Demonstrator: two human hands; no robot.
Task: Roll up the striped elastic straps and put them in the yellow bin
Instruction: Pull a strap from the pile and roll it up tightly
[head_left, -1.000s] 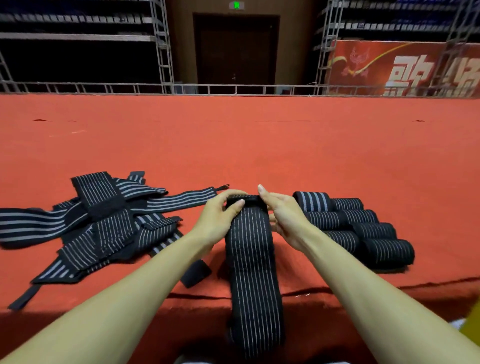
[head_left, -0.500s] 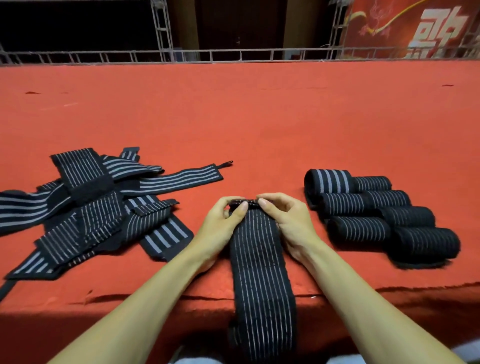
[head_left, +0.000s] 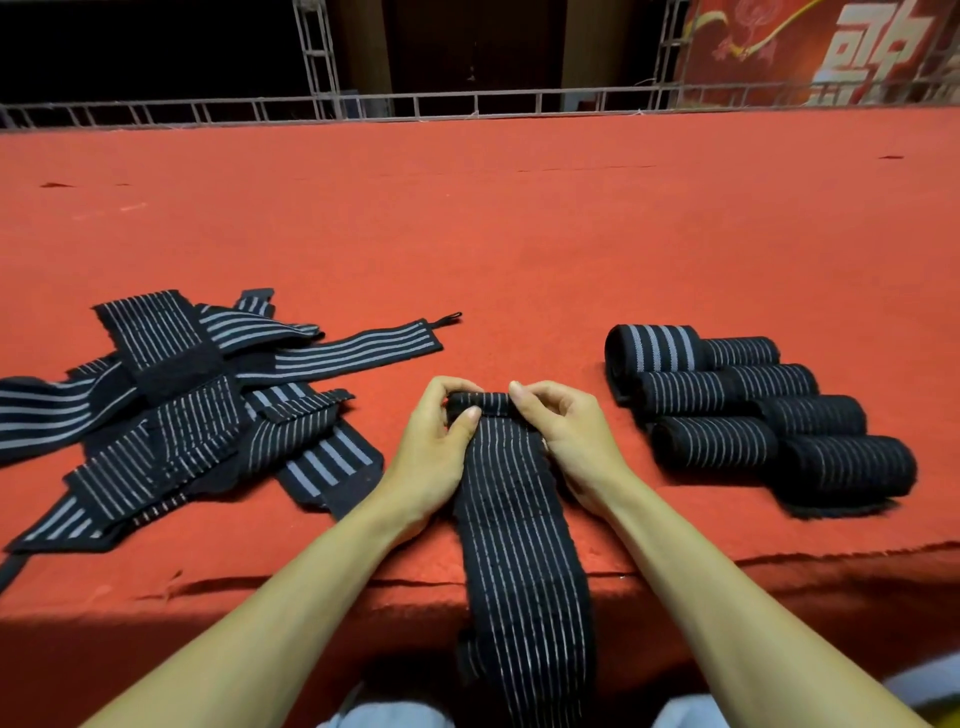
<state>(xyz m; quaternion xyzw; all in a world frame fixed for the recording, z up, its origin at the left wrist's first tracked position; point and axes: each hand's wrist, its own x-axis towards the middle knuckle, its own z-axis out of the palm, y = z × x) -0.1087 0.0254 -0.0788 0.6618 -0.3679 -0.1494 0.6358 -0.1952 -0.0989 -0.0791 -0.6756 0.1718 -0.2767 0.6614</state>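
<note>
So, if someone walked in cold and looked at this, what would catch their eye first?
Both hands, the left hand and right hand, pinch the rolled far end of a black striped strap at centre, its length running back over the near edge of the red carpet. A tangled pile of loose straps lies to the left; a neat cluster of rolled straps sits to the right.

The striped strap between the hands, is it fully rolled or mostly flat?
Mostly flat: the striped strap has only a small roll at its far end, pinched by left hand and right hand.
</note>
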